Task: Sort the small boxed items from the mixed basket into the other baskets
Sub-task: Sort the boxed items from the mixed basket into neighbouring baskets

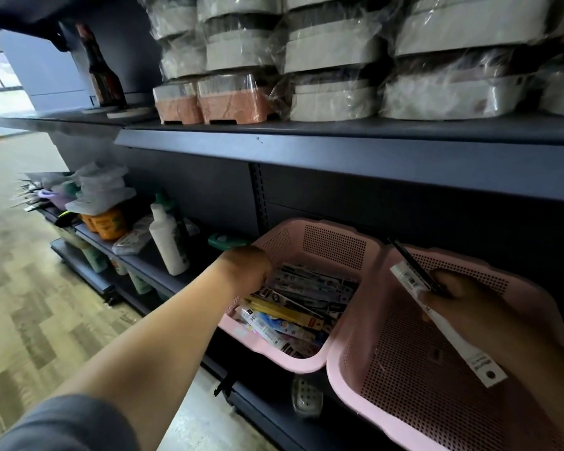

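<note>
A pink perforated basket (336,242) on the lower shelf holds several long narrow boxed items (293,304). My left hand (246,270) reaches down into its left side among the boxes; its fingers are hidden from me. A second pink basket (401,362) sits to the right, its mesh floor bare where I can see it. Above this basket my right hand (459,304) holds a long white box (446,330) with barcode labels, together with a slim black box (411,266) that sticks up toward the shelf.
The dark shelf board (339,151) above overhangs the baskets and carries wrapped stacks of grey and pink containers (336,79). To the left stand a white bottle (168,242), orange jars (106,222) and packets. A soap dish (306,397) lies on the bottom shelf. The floor is at left.
</note>
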`<state>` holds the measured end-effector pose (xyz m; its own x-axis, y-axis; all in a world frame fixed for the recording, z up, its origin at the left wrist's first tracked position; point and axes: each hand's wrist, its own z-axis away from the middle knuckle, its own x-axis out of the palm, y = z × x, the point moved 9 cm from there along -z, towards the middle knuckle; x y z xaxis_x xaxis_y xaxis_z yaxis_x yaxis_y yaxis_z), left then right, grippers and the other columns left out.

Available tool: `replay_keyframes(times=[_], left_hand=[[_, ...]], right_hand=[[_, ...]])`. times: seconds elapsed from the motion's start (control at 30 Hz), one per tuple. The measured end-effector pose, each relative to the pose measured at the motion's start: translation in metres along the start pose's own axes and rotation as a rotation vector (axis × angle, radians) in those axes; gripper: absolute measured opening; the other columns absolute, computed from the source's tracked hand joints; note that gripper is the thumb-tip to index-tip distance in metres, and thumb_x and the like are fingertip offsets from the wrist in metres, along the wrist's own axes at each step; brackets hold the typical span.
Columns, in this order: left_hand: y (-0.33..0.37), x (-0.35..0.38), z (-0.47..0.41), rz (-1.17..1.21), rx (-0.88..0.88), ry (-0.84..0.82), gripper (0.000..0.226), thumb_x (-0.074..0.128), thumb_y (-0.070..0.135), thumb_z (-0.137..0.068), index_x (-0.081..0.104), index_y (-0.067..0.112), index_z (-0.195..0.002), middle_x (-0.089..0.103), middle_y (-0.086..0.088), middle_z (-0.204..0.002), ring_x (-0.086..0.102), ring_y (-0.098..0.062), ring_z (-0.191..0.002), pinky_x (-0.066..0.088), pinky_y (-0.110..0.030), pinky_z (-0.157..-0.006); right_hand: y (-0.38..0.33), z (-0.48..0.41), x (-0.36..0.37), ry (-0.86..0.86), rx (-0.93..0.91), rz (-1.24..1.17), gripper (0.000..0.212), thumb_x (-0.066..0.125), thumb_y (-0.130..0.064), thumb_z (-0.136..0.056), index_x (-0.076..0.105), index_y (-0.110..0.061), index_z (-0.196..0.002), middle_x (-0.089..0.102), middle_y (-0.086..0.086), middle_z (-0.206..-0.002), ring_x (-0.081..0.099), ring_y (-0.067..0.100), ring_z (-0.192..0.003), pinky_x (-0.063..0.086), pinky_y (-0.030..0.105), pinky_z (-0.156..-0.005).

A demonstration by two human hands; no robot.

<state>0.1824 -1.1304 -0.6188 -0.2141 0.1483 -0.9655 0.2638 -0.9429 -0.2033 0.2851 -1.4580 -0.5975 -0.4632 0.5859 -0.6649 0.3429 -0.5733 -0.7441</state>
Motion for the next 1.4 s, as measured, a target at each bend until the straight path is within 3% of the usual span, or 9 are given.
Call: replay_keyframes(times=[0.2, 0.4, 0.57, 0.7, 0.87, 1.07, 1.23, 1.33, 1.4], left_hand=[[0.029, 0.017, -0.006, -0.099, 0.100, 0.006, 0.018, 0.066, 0.032, -0.090, 0.076, 0.023, -0.102, 0.073, 0.000, -0.097, 0.069, -0.026, -0.091, 0.049, -0.029, -0.074], [0.027, 0.016, -0.009, -0.060, 0.079, -0.007, 0.002, 0.067, 0.021, -0.088, 0.069, 0.021, -0.088, 0.071, -0.002, -0.094, 0.068, -0.028, -0.092, 0.042, -0.029, -0.068], [0.003, -0.024, -0.005, 0.121, 0.063, 0.069, 0.024, 0.077, 0.036, -0.090, 0.079, 0.031, -0.113, 0.076, 0.010, -0.113, 0.069, -0.016, -0.107, 0.048, -0.022, -0.086], [-0.021, -0.075, 0.005, 0.117, 0.015, 0.219, 0.019, 0.074, 0.038, -0.090, 0.079, 0.035, -0.109, 0.076, 0.010, -0.113, 0.068, -0.016, -0.109, 0.050, -0.025, -0.089], [-0.014, -0.100, 0.021, -0.019, -0.074, 0.302, 0.008, 0.066, 0.034, -0.087, 0.072, 0.034, -0.092, 0.074, 0.005, -0.104, 0.068, -0.025, -0.103, 0.052, -0.031, -0.082], [0.061, -0.053, 0.012, -0.229, 0.038, 0.148, 0.020, 0.059, 0.021, -0.094, 0.073, 0.018, -0.107, 0.072, -0.003, -0.105, 0.071, -0.030, -0.103, 0.047, -0.033, -0.072], [0.089, -0.016, -0.003, 0.278, 0.096, -0.101, 0.020, 0.067, 0.041, -0.096, 0.072, 0.021, -0.092, 0.064, 0.005, -0.082, 0.059, -0.014, -0.075, 0.040, -0.026, -0.067], [0.082, -0.020, -0.008, 0.542, 0.074, -0.066, 0.025, 0.065, 0.042, -0.100, 0.068, 0.026, -0.082, 0.068, 0.008, -0.078, 0.061, -0.008, -0.072, 0.044, -0.023, -0.068], [0.070, -0.022, -0.010, 0.710, 0.028, -0.006, 0.022, 0.061, 0.035, -0.104, 0.077, 0.020, -0.098, 0.077, 0.002, -0.093, 0.071, -0.015, -0.084, 0.052, -0.023, -0.080]], right_hand=[[0.005, 0.000, 0.002, -0.011, 0.006, 0.009, 0.009, 0.057, -0.033, -0.099, 0.066, -0.036, -0.098, 0.074, -0.008, -0.084, 0.070, 0.014, -0.079, 0.057, 0.035, -0.075], [0.006, 0.001, 0.001, -0.008, 0.008, -0.009, 0.012, 0.058, -0.030, -0.100, 0.068, -0.031, -0.095, 0.074, -0.006, -0.075, 0.071, 0.013, -0.072, 0.053, 0.031, -0.065], [0.006, 0.000, 0.001, -0.024, 0.007, -0.026, 0.010, 0.057, -0.030, -0.100, 0.066, -0.033, -0.098, 0.074, -0.005, -0.075, 0.070, 0.010, -0.070, 0.050, 0.027, -0.061], [0.006, 0.000, 0.001, -0.017, 0.002, -0.005, 0.010, 0.057, -0.030, -0.100, 0.066, -0.033, -0.099, 0.074, -0.006, -0.078, 0.069, 0.008, -0.071, 0.047, 0.025, -0.059], [0.006, 0.004, 0.003, -0.031, 0.007, 0.000, 0.010, 0.056, -0.030, -0.101, 0.065, -0.033, -0.099, 0.073, -0.006, -0.081, 0.069, 0.010, -0.073, 0.045, 0.025, -0.057], [0.007, 0.004, 0.003, -0.026, 0.014, -0.027, 0.011, 0.057, -0.029, -0.100, 0.067, -0.033, -0.097, 0.074, -0.005, -0.077, 0.070, 0.013, -0.072, 0.050, 0.028, -0.061], [0.006, 0.006, 0.004, -0.039, 0.006, -0.019, 0.011, 0.056, -0.031, -0.101, 0.067, -0.031, -0.099, 0.073, -0.005, -0.081, 0.069, 0.013, -0.075, 0.050, 0.027, -0.062], [0.006, 0.007, 0.003, -0.043, -0.001, -0.022, 0.010, 0.056, -0.033, -0.101, 0.066, -0.033, -0.100, 0.073, -0.008, -0.085, 0.069, 0.010, -0.077, 0.050, 0.026, -0.062], [0.008, 0.005, 0.003, -0.036, -0.001, -0.025, 0.010, 0.057, -0.032, -0.101, 0.067, -0.033, -0.100, 0.073, -0.007, -0.079, 0.069, 0.007, -0.070, 0.051, 0.027, -0.060]])
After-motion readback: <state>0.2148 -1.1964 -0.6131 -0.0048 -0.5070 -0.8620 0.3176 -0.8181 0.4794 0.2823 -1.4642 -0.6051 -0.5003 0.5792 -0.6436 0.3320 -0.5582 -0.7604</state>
